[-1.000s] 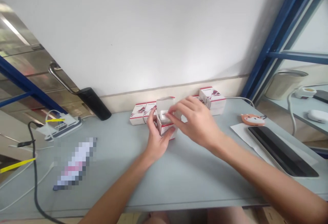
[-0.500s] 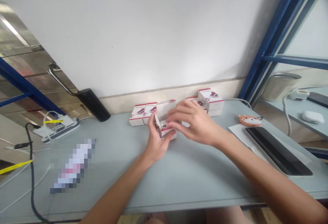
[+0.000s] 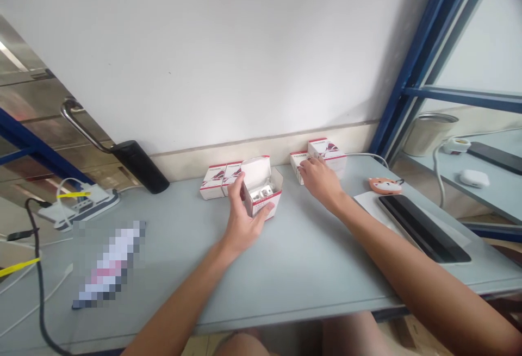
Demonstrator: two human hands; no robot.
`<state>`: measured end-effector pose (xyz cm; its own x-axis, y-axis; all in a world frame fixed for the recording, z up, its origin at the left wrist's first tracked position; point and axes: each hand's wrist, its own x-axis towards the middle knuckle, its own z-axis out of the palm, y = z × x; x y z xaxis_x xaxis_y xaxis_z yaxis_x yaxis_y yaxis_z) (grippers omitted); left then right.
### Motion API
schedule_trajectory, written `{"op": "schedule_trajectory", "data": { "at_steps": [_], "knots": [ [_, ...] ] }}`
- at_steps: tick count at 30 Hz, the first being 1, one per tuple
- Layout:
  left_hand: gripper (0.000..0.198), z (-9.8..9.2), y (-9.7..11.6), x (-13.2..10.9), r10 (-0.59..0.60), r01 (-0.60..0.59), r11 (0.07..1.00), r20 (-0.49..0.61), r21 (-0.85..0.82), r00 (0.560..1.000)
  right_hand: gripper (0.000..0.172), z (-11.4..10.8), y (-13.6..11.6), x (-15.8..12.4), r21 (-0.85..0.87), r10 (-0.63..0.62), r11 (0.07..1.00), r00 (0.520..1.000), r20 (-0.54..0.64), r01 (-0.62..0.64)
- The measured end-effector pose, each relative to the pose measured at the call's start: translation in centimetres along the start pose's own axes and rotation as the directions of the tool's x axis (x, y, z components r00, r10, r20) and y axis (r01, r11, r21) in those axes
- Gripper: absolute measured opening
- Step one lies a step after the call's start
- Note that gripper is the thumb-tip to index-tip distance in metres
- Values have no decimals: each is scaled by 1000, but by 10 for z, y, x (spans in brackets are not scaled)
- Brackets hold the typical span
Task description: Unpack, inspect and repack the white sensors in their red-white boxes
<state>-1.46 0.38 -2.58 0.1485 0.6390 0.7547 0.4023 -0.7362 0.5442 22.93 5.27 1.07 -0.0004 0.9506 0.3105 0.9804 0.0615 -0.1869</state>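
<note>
Two hands: the left hand point(image 3: 243, 225) and the right hand point(image 3: 322, 179) are both at the desk, and no other person's hands are in view.
Left grip: closed around the base and side of the open cardboard box point(image 3: 265, 202), with the thumb along its front.
Right grip: half open and curved, the fingers point(image 3: 306, 166) resting on the low closed box point(image 3: 297, 167); I cannot tell if it has firm hold.
Open box place: near the back of the grey-blue desk point(image 3: 285, 269), just beside the two closed boxes point(image 3: 216, 182), with its white lid point(image 3: 255, 171) standing up and small white parts point(image 3: 261, 193) inside.
Things: the tall closed box point(image 3: 326, 152) stands next to the low closed box, just under the right hand.
Good handling: it seems best to keep the open box level and hold it from below, so the small parts do not slide out.
Rest: a black tablet point(image 3: 424, 228) lies on white paper point(image 3: 367, 201), near an orange fox-shaped pouch point(image 3: 384, 185); a power strip point(image 3: 77, 209) sits at the left.
</note>
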Motion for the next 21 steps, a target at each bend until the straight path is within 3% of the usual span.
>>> {"op": "schedule_trajectory", "data": {
  "at_steps": [3,6,8,10,12,13,16,21],
  "knots": [
    [90,-2,4,3,30,-30,999,7,27,1000,31,-5,1,0,149,14,989,999,-45,-7],
    [86,-3,9,6,74,-74,994,6,82,997,27,-21,-4,-6,416,2,902,964,-267,113],
    [85,-4,11,7,82,-82,990,5,116,997,20,-33,-11,-14,478,-78,809,869,-488,342],
    [85,-4,12,7,82,-81,987,-1,136,997,19,-41,-18,-23,385,-225,716,715,-662,582],
    [86,-3,12,6,81,-78,985,-14,152,997,29,-44,-23,-31,259,-399,632,593,-700,731],
    [86,-3,12,6,82,-78,984,-21,159,996,35,-43,-24,-34,211,-477,603,560,-677,769],
    [85,-2,11,6,79,-73,981,-23,180,997,45,-38,-27,-39,100,-618,610,551,-561,786],
    [84,-2,7,5,104,-100,979,-14,180,994,69,-37,-33,-45,-11,-624,699,603,-497,715]
  ]
}}
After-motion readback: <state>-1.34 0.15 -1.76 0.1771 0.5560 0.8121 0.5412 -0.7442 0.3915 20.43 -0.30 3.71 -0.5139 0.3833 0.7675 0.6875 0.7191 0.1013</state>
